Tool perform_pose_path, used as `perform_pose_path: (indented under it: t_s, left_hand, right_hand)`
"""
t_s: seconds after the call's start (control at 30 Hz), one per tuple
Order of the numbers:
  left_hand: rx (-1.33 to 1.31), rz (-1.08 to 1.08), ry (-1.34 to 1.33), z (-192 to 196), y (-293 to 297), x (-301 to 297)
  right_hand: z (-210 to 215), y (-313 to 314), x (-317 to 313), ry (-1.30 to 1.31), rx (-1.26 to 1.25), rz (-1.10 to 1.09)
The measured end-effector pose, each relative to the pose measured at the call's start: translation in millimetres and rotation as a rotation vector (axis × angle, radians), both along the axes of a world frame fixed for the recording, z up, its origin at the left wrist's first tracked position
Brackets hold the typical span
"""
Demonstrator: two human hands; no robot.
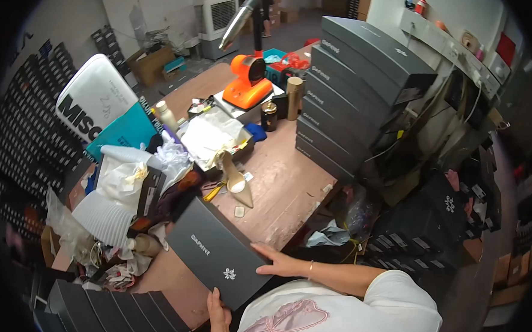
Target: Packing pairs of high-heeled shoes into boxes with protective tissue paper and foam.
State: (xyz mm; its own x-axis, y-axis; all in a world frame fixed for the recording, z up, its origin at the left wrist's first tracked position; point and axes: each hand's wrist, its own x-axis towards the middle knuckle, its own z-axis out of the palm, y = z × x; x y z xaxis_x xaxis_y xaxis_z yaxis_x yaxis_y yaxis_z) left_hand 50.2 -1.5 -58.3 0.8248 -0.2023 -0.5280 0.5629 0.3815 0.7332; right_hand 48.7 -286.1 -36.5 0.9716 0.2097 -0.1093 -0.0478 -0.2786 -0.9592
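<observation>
A dark grey shoebox (213, 247) with its lid on lies at the near edge of the table, close to my body. My right hand (278, 263) grips its right side, thumb and fingers over the lid's edge. At the box's near left corner, my left hand (218, 308) presses against the side, its fingers partly hidden. Beyond the box, a beige pointed high-heeled shoe (237, 182) rests on the table. Behind that shoe sits an open box with white tissue paper (213, 135).
A tall stack of grey shoeboxes (353, 101) stands at the right table edge. More boxes (114, 318) stand at the near left. An orange lamp (246, 83), a dark bottle (269, 116) and a pile of wrapping (119, 185) occupy the wooden table (279, 183).
</observation>
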Motion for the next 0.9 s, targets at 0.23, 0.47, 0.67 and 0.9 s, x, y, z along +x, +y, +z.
perform_pose_path:
  t_s: [0.23, 0.47, 0.67, 0.9]
  left_hand:
    - [-0.456, -0.451, -0.908, 174, -198, 106]
    - [-0.085, -0.78, -0.956, 164, -278, 96]
    - [0.297, -0.782, -0.72, 96, -232, 72]
    - [0.772, -0.591, -0.42, 49, -133, 13]
  right_hand:
    - [263, -219, -32, -0.464, 0.353, -0.613]
    - [475, -443, -47, -0.382, 0.206, -0.68]
    - [494, -565, -43, -0.317, -0.563, -0.794]
    - [296, -178, 86, -0.571, -0.519, 0.388]
